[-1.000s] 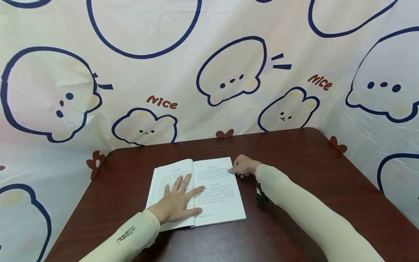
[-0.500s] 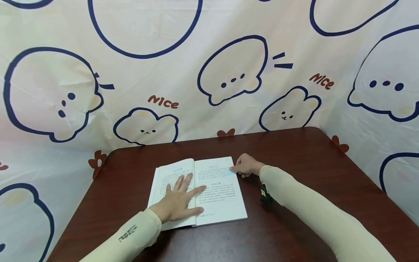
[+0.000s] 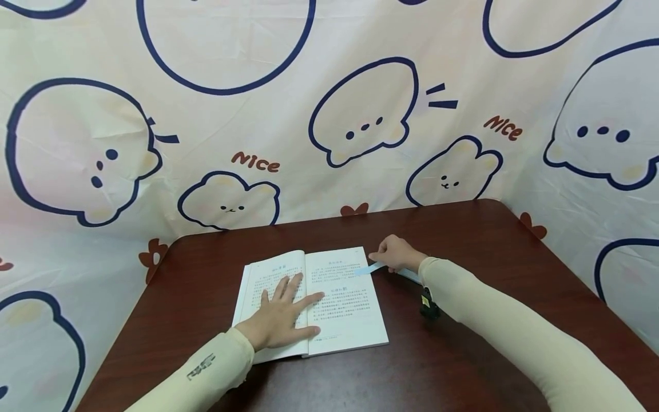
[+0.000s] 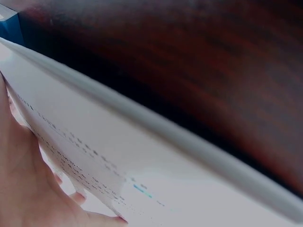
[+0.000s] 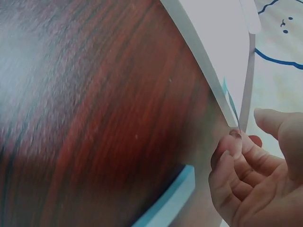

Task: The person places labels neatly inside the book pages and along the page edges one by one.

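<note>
Outward goes your right hand (image 3: 396,253), pinching a blue strip (image 3: 365,270) only partly on the book (image 3: 352,329), your left hand (image 3: 276,321) spread.

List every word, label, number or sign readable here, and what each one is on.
"Nice": patterned backdrop, left of centre.
"Nice": same backdrop, farther right.
Open book, blue headings and dark lines on both pages: too small or blurred to read.
Left sleeve, dark print: unreadable.
Black wrist device, yellow patch: too small to tell whether it carries text.
</note>
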`<state>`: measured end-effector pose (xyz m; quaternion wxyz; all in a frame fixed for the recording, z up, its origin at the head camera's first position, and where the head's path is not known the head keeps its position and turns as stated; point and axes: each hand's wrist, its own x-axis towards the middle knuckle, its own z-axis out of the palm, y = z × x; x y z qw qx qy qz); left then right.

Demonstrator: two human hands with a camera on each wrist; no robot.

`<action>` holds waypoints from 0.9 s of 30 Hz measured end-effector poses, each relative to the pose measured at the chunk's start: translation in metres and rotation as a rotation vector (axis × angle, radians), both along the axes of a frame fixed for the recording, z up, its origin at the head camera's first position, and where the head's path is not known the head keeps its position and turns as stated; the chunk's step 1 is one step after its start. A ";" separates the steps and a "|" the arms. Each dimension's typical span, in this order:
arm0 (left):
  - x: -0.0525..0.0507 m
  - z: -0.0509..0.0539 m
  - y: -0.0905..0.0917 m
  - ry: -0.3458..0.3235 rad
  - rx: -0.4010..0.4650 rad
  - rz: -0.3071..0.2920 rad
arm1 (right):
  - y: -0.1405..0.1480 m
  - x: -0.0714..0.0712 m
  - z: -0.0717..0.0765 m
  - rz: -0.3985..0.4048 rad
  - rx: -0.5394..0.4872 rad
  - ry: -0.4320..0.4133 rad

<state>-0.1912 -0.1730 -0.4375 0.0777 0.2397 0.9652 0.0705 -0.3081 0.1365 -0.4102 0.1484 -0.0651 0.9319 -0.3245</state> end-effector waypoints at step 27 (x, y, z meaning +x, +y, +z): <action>0.000 -0.002 0.000 -0.001 -0.011 0.003 | 0.048 0.019 0.010 0.073 0.017 0.097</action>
